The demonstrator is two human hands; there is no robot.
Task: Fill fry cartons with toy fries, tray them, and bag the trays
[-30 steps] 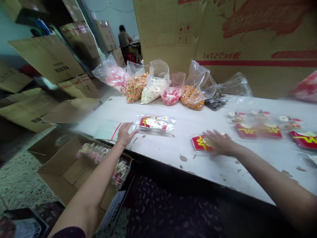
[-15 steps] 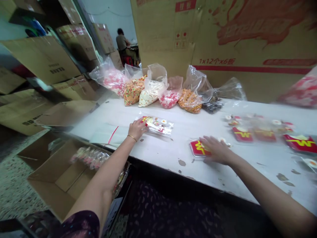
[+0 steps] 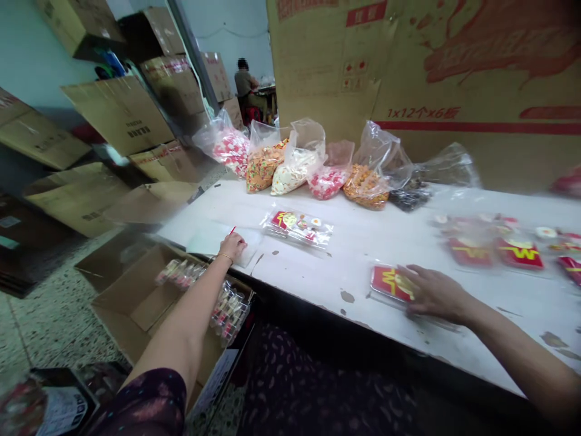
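Head view: at your far left, cartons (image 3: 124, 118) are stacked against the wall. Nearer you, an open box (image 3: 115, 312) stands below the table (image 3: 302, 281), with a row of clear packets (image 3: 230, 312) lying in it along the side toward your lap. Above the box, on the left end of the table, lies a pale clear sheet (image 3: 205, 237). Your left hand (image 3: 233, 245) is at its right end, fingers bent down beside a short red strip (image 3: 233, 230); you cannot be seen clearly to pinch anything, so I cannot tell whether that grip is closed. Beyond, a person (image 3: 246, 85) sits in the background. Along the table's back edge stand filled bags (image 3: 265, 171), their contents running from pink and white through orange and white to dark. In front of them, just right of your left hand and apart from it, the wrapped pack (image 3: 285, 220) lies flat. Further right and closer to you is the red pack (image 3: 385, 281), flat on the table. Your right hand (image 3: 433, 293) covers its right part, fingers spread over the top; whether you are gripping it I cannot tell. Past that hand, more packs (image 3: 520, 253) lie in a row, partly blurred, in front of a big carton (image 3: 327, 66).
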